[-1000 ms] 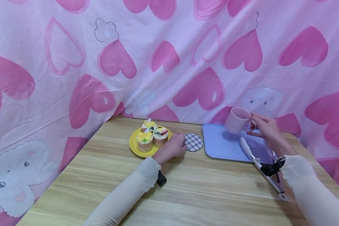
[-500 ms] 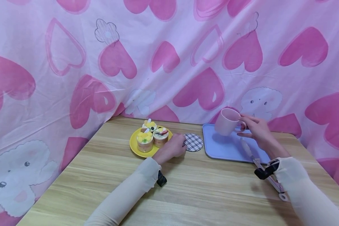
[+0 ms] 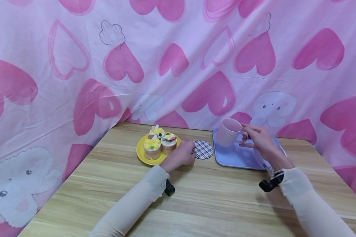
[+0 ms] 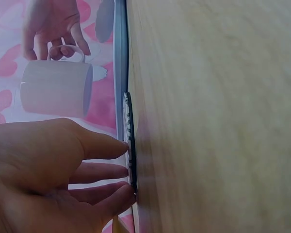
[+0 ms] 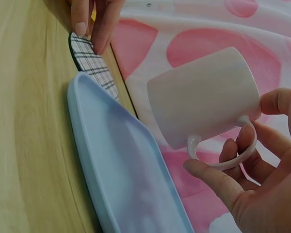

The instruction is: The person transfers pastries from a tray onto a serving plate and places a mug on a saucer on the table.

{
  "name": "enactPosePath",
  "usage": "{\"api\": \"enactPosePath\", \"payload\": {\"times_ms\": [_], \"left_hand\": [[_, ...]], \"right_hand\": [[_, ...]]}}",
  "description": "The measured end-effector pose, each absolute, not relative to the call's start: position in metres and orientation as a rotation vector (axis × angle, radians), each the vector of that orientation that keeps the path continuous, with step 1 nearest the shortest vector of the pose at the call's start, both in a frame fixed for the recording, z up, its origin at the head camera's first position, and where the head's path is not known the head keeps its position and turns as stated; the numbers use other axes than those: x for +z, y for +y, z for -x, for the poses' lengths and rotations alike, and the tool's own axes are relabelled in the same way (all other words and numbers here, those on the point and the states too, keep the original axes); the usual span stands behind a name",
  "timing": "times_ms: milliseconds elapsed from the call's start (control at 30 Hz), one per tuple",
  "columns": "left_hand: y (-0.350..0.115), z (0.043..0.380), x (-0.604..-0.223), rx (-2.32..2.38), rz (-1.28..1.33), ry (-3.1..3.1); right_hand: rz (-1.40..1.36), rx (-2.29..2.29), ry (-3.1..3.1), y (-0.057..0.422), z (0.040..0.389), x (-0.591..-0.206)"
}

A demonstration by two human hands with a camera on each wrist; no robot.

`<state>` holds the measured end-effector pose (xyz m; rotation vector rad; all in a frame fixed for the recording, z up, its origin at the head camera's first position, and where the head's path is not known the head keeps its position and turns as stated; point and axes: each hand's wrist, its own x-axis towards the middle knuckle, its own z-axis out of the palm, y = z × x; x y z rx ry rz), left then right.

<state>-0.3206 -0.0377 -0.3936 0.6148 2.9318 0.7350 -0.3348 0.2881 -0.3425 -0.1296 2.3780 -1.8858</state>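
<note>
By its handle, my right hand (image 3: 259, 140) holds a pink mug (image 3: 227, 132) above the left part of the blue tray (image 3: 237, 158). In the right wrist view the mug (image 5: 203, 97) has its handle between thumb and curled fingers, with one finger at the rim. My left hand (image 3: 182, 154) is low over the table, pinching the left edge of a round checked coaster (image 3: 203, 149). Thumb and fingers (image 4: 104, 145) meet at the coaster's edge in the left wrist view. The coaster (image 5: 94, 65) lies flat, between the yellow plate and the tray.
Three dessert cups (image 3: 152, 149) with fruit toppings stand on a yellow plate (image 3: 140, 156), left of the left hand. White-tipped tongs (image 3: 268, 167) lie across the tray's right part, mostly hidden under the right forearm. A pink heart-print curtain (image 3: 178, 59) hangs behind the wooden table (image 3: 195, 204).
The right hand has carried the mug leftward and somewhat lower over the tray, towards the coaster. Its forearm now covers more of the tongs. The left hand has stayed in place.
</note>
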Motion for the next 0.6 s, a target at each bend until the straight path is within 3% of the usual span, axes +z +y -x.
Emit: {"api": "enactPosePath", "payload": {"times_ms": [600], "left_hand": [[-0.037,0.323,-0.395,0.718,-0.564,2.937]], "right_hand": [[0.147,-1.864,2.384,0.255,0.338,-0.36]]}}
